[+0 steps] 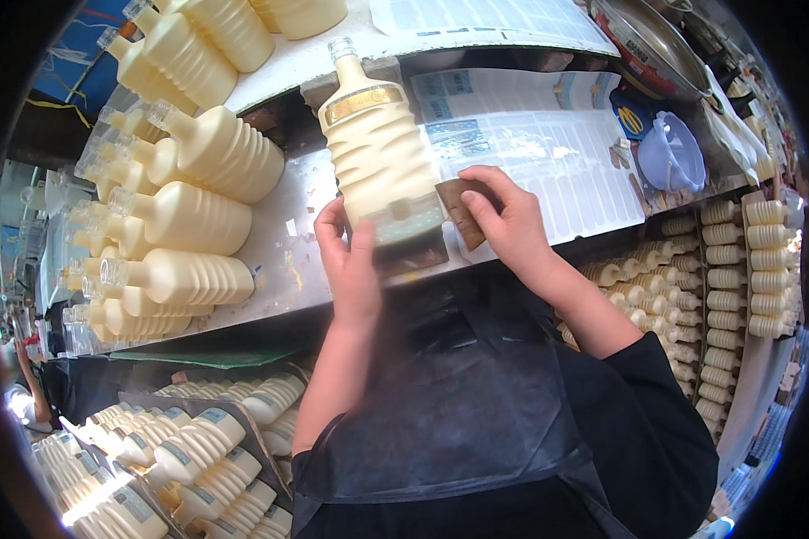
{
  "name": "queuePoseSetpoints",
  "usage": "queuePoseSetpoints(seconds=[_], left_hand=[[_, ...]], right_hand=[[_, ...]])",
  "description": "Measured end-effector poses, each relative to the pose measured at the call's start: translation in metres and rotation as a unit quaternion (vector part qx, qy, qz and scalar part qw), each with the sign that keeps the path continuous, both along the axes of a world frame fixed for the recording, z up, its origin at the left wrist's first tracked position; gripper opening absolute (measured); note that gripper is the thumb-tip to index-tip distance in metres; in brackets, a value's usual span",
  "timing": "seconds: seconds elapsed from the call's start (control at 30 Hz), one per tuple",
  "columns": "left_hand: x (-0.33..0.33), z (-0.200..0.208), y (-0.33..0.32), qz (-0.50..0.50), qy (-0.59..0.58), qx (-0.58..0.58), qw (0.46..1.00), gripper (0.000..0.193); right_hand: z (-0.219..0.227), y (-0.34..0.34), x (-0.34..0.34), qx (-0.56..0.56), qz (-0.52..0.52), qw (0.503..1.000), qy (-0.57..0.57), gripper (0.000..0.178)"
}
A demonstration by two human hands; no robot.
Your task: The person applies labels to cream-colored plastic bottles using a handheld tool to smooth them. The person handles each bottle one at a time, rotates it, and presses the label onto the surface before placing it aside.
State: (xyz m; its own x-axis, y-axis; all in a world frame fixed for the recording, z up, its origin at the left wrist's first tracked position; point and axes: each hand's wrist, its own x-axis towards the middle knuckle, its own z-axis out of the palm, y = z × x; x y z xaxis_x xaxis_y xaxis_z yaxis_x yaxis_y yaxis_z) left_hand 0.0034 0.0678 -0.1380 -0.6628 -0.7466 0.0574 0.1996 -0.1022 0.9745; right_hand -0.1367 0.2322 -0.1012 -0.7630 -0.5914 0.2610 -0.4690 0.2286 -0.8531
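A cream-coloured bottle (382, 148) with a rippled body, a clear threaded neck and a gold band lies in front of me, its neck pointing away. A partly see-through label (404, 220) covers its lower end. My left hand (348, 251) grips the bottle's lower left edge, thumb on top and fingers along the side. My right hand (508, 220) pinches a flat brown piece (460, 216), perhaps wood or stiff card, between thumb and fingers. This piece stands at the bottle's right side, by the label's edge; whether it touches cannot be told.
Sheets of clear labels (548, 171) lie right of the bottle. A lilac bucket (672, 153) and a metal pan (661, 49) stand farther right. Cream bottles (193, 278) are stacked at left. More bottles fill crates (198, 449) below left and racks (674, 305) at right.
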Motion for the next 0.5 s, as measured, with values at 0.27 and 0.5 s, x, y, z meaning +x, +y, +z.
queuePoseSetpoints(seconds=[0.27,0.5], left_hand=[[0.006,0.005,0.003,0.001,-0.107,-0.165,0.98,0.085],[0.003,0.01,0.004,0.049,-0.157,-0.331,0.929,0.088]], right_hand=[[0.057,-0.021,0.008,0.016,0.136,0.966,0.218,0.023],[0.076,-0.036,0.006,0.052,0.24,0.92,0.305,0.032]])
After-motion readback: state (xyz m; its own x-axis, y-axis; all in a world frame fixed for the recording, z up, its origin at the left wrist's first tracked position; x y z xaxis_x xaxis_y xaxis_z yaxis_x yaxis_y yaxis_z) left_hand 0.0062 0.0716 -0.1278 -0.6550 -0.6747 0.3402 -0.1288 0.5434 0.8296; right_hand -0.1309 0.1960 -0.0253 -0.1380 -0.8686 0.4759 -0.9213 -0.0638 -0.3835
